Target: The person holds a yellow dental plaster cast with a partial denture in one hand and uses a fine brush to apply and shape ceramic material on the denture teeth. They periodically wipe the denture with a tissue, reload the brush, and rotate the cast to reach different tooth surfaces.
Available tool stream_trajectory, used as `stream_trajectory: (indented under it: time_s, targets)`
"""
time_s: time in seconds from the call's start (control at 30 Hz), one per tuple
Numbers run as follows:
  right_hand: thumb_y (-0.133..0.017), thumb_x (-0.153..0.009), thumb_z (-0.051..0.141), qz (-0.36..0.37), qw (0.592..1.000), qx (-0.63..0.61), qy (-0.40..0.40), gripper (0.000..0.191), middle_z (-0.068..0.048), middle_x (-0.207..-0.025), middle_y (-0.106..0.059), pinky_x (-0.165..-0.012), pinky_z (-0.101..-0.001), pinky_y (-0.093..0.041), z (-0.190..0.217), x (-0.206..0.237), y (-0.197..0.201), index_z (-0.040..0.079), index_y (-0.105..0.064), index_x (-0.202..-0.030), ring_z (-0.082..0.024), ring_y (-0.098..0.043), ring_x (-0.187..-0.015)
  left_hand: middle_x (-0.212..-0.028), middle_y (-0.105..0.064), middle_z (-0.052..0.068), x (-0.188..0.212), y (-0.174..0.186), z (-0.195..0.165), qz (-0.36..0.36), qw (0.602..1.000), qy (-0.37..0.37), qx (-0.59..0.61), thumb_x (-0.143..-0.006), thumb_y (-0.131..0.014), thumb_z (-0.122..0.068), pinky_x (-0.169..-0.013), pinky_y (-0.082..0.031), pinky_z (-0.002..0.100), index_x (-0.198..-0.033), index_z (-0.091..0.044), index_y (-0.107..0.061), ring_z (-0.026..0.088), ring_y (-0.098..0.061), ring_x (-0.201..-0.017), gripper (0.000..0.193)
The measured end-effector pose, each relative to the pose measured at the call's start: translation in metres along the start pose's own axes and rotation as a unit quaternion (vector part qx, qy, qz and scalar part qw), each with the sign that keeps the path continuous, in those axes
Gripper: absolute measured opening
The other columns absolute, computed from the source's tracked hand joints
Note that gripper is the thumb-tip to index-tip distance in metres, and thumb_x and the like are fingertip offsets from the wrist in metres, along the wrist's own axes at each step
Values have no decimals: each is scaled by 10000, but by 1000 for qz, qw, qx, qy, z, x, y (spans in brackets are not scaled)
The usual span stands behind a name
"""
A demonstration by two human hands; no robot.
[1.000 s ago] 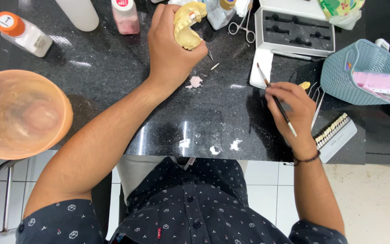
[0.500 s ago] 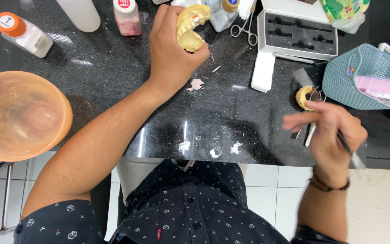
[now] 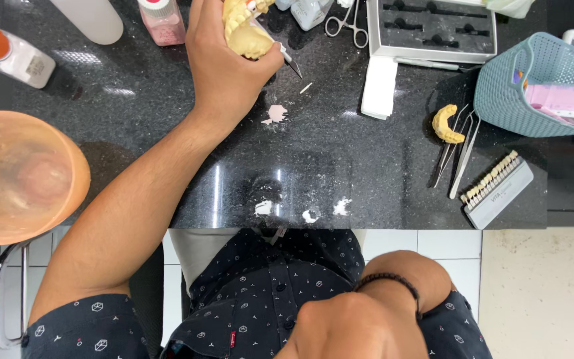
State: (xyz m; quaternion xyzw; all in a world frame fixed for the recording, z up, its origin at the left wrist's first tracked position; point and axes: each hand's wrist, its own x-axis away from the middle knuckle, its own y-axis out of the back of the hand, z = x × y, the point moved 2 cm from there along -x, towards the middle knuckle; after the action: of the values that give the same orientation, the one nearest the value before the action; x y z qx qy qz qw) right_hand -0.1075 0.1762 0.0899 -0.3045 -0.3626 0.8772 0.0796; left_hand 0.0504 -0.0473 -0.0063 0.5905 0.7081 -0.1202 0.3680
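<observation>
Black granite bench (image 3: 167, 119): left hand (image 3: 224, 63) gripped the yellow dental cast (image 3: 247, 30) firmly; right hand (image 3: 347, 329), grip indiscernible, hung low. Steady support suited fine work.

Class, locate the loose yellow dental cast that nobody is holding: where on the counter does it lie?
In the head view the loose cast lies on the right of the black counter, against the metal tools, between the white block and the teal basket.
</observation>
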Motion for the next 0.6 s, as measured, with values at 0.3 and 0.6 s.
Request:
stream_trajectory:
  time_s: [0.3,0.6]
  targets:
    - [-605,-1027,166,-134,952,163,221,322,-75,-641,-603,-593,-410,-469,31,-11,9,113,-472,-739,-262,-571,-627,-1132,-584,129,3,-2,0,-8,1000,11,-14,-845,-912,-75,-934,-534,385,-1172,-4,-531,291,-630,-1079,507]
    - [-280,-1121,596,-378,775,450,231,654,-147,-696,-678,-539,-305,-462,173,91,116,60,-654,-1111,-204,-595,-580,-1137,-567,129,-5,-1,-4,-2,1000,13,22,-824,-890,-68,-954,-533,382,-1202,3,-531,287,-629,-1075,526]
